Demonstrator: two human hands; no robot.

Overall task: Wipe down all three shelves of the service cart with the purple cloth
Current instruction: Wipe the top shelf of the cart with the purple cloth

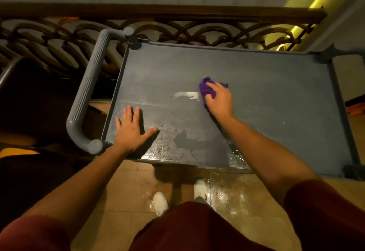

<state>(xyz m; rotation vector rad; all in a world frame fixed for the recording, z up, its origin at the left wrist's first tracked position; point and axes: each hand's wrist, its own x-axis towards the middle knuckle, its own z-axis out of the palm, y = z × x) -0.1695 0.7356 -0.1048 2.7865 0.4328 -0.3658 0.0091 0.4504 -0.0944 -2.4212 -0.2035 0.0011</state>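
The grey service cart's top shelf fills the middle of the view, wet and streaked near its front edge. My right hand presses the bunched purple cloth onto the shelf's middle, next to a bright wet patch. My left hand lies flat with fingers spread on the shelf's front left corner, holding nothing. The two lower shelves are hidden beneath the top one.
The cart's grey push handle sticks out on the left. A dark wooden railing with scrolled metalwork runs right behind the cart. A dark chair stands at the left. The tiled floor by my white shoes is wet.
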